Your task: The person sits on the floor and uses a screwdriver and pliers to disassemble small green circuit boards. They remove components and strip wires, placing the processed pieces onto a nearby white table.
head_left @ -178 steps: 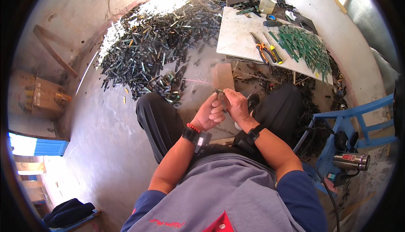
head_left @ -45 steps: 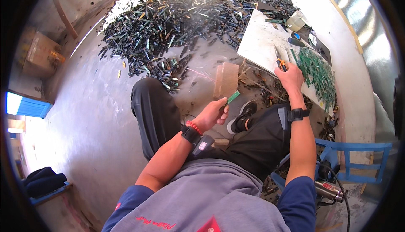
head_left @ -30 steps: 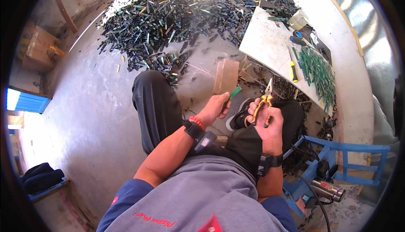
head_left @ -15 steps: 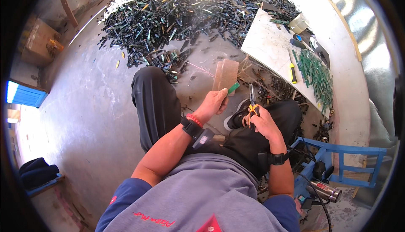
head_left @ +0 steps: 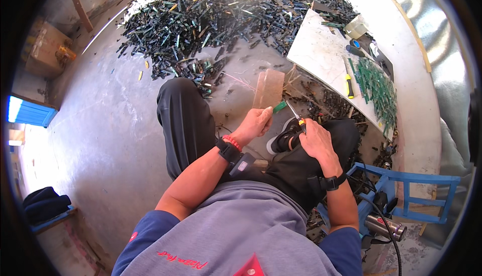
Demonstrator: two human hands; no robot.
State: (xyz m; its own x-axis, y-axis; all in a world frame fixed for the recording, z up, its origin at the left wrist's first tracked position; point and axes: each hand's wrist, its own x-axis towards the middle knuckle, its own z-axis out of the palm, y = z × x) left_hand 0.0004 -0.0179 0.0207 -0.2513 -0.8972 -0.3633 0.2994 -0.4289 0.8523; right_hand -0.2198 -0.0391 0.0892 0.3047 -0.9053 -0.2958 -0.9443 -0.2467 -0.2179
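One heap of dark strips (head_left: 201, 30), its pieces too many to count, spreads across the far floor (head_left: 110, 125). One pale desk (head_left: 314, 45) stands at its right. One blue chair (head_left: 427, 177) is at the lower right, and one cardboard box (head_left: 47, 50) at the far left. On the desk lies one pile of green strips (head_left: 374, 93), overlapping too much to count. One brown block (head_left: 268, 89) sits on the floor beyond the two hands. The right hand (head_left: 316, 139) is wrapped around one pair of pliers (head_left: 302, 122). The left hand (head_left: 257, 124) pinches one green piece (head_left: 279, 107), its free end jutting right to the pliers' tips; whether they touch cannot be told. One metal flask (head_left: 384, 226) is near the chair. One yellow-handled tool (head_left: 349, 86) lies on the desk, left of the pile.
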